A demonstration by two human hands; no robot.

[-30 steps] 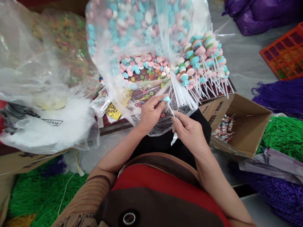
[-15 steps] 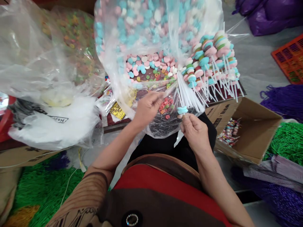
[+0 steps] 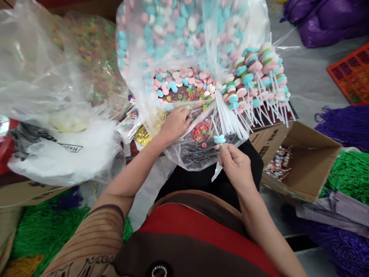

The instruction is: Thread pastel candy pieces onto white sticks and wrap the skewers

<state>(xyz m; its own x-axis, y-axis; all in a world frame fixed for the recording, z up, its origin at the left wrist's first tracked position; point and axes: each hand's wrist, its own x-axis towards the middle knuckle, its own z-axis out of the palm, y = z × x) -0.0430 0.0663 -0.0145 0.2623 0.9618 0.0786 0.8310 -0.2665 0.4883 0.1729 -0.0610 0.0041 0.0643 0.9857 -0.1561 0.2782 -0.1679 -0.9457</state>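
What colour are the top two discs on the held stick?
Both discs are light blue; head view.

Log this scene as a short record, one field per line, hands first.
left hand: near small colored rings, contact unclear
right hand: holding white stick with blue pieces
bare sticks: bundled beside filled sticks
loose discs: pink, blue, white
cardboard box: open, right of person

On the white bag (image 3: 63, 165) at the left, you can read "Ha", but the rest is blurry. You can't read the dark marks on the brown boxes (image 3: 308, 169), lower left and right.
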